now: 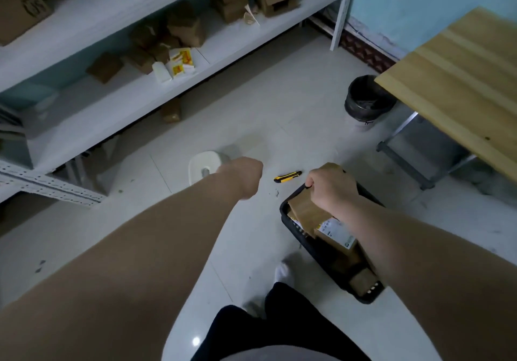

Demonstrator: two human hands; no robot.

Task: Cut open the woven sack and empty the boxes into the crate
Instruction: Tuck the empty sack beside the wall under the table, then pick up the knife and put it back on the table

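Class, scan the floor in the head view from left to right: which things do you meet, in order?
White plastic stool → left hand → yellow-and-black utility knife → right hand gripping the black plastic crate → black-lined bin.

White shelving, wooden table, lined bin, stool.

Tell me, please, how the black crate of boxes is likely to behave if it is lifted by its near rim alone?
The crate looks like rigid plastic, so it should probably keep its shape. It holds several cardboard boxes piled unevenly, so it may feel fairly heavy and tip away from the right hand gripping its rim. The loose boxes would likely slide.
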